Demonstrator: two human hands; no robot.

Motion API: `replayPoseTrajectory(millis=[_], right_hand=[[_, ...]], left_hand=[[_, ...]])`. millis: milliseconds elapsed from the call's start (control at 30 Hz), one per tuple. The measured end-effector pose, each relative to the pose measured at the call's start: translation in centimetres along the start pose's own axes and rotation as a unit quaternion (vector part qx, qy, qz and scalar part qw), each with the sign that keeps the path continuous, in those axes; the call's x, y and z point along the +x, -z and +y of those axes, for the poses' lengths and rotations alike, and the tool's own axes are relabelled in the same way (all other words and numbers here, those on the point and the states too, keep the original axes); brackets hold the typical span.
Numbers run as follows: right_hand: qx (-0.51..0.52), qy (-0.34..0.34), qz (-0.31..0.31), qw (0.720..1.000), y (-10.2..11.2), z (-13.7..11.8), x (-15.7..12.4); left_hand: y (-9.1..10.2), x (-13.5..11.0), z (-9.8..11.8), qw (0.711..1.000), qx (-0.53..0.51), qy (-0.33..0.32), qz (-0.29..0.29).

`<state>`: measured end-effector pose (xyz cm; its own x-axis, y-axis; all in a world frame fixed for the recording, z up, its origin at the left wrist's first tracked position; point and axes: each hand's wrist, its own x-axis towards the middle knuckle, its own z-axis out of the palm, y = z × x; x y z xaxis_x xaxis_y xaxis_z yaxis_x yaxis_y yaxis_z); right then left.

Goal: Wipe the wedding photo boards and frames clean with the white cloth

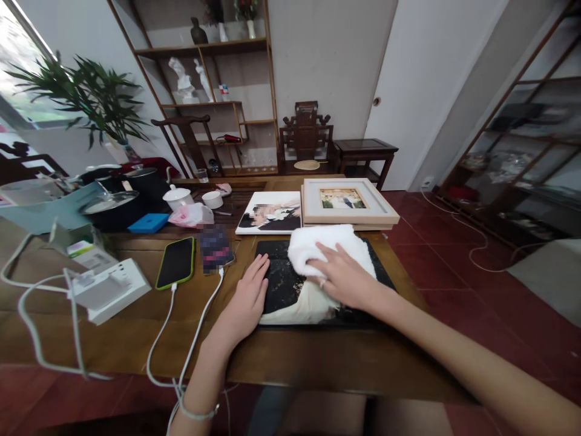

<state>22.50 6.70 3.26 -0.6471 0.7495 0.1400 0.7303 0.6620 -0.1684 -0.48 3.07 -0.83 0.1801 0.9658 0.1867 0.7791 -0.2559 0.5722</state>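
Note:
A black rectangular board (276, 284), strewn with pale flecks and smudges, lies near the front edge of the wooden table. My left hand (249, 290) rests flat along the board's left edge, fingers together and stretched out, holding nothing. On the board's right part, my right hand (340, 275) grips a folded white towel (333, 237) from above and presses it down, its fingers partly spread over the fabric. Below that hand a cream-coloured cloth or sheet (299, 307) lies crumpled across the board's near side. What it is made of I cannot tell.
Behind the board are a photo print (272, 212) and stacked picture frames (349, 200). Two charging phones, one in a green case (176, 263), lie left with cables (197, 333). Farther left stand a white box (111, 290), a lidded pot (111, 209) and a blue box (149, 223).

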Motion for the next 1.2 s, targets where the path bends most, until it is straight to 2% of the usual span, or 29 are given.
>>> replayPoseTrajectory(millis=[133, 267, 367, 433, 500, 633, 733, 833, 900, 1033, 1100, 1200], right_hand=[[-0.012, -0.023, 0.024, 0.999, 0.4, 2.9, 0.7], [-0.031, -0.046, 0.037, 0.998, 0.3, 5.0, -2.3], [-0.075, -0.080, 0.062, 0.992, -0.3, 5.3, -5.0], [-0.103, -0.096, 0.078, 0.987, -0.9, 4.3, -6.4], [-0.104, -0.098, 0.086, 0.986, -1.6, 2.2, -7.4], [-0.044, -0.035, 0.075, 0.996, -2.3, -3.1, -8.1], [0.007, 0.049, 0.010, 0.999, -1.7, -5.6, -7.0], [0.024, 0.070, -0.046, 0.996, -0.7, -5.6, -3.7], [0.013, 0.055, -0.054, 0.997, -0.2, -4.7, -0.8], [-0.015, 0.030, -0.027, 0.999, 0.0, -3.0, 4.1], [-0.019, 0.023, -0.018, 0.999, -0.3, -2.9, 4.9], [-0.023, 0.020, -0.018, 0.999, -0.6, -3.7, 3.7]], left_hand=[[0.0, 0.1, -0.1, 1.000, 0.001, -0.004, 0.001], [0.0, 0.1, 0.0, 1.000, 0.004, 0.000, -0.001], [0.0, 0.0, 0.2, 1.000, 0.002, 0.007, 0.003], [0.0, 0.0, 0.3, 1.000, 0.002, 0.010, 0.004], [-0.1, -0.1, 0.3, 1.000, 0.003, 0.011, 0.003], [-0.3, 0.0, 0.0, 1.000, 0.005, 0.010, 0.004], [-0.3, 0.1, -0.3, 1.000, 0.008, 0.002, 0.005], [-0.2, 0.1, -0.4, 1.000, 0.001, -0.008, 0.004], [-0.2, 0.2, -0.3, 1.000, -0.008, -0.012, 0.001], [-0.2, 0.2, -0.4, 1.000, -0.008, -0.005, 0.009], [-0.4, 0.2, -0.5, 1.000, -0.005, -0.008, 0.017], [-0.4, 0.1, -0.6, 1.000, -0.010, -0.014, 0.017]])
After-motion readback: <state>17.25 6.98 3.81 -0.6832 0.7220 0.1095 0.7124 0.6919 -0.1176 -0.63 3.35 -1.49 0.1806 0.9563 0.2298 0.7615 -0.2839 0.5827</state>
